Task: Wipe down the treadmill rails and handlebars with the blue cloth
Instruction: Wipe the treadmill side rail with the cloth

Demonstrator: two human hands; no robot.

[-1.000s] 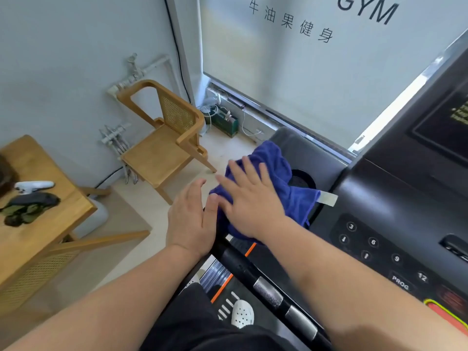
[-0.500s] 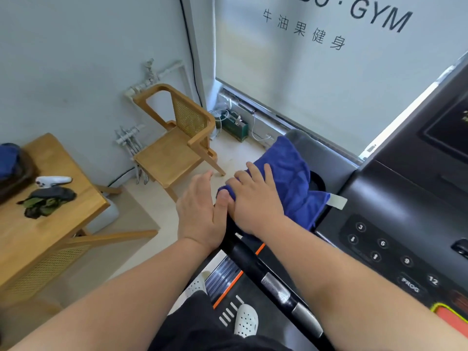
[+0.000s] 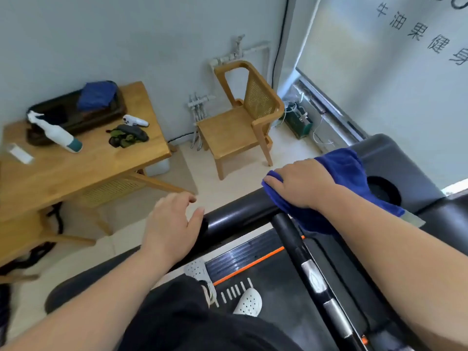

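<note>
A wooden table [image 3: 83, 168] fills the left of the frame. On it lie a dark tray [image 3: 76, 117] at upper left, a white spray bottle [image 3: 54, 133] on its side, a white handheld device [image 3: 135, 120], a dark green bundle [image 3: 128, 138] and a blurred white box [image 3: 19, 153]. The pale floor [image 3: 228, 183] carries a wooden chair [image 3: 243, 122] at upper centre and the treadmill [image 3: 235, 216] at lower right.

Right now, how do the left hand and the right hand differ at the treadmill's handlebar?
The right hand grips the blue cloth against the handlebar; the left hand holds nothing. The right hand's fingers curl over the cloth; the left hand's fingers are loosely curled and bare. The right hand sits at the bar's bend; the left hand is further along it. Both are palm down at the same black bar.
</note>
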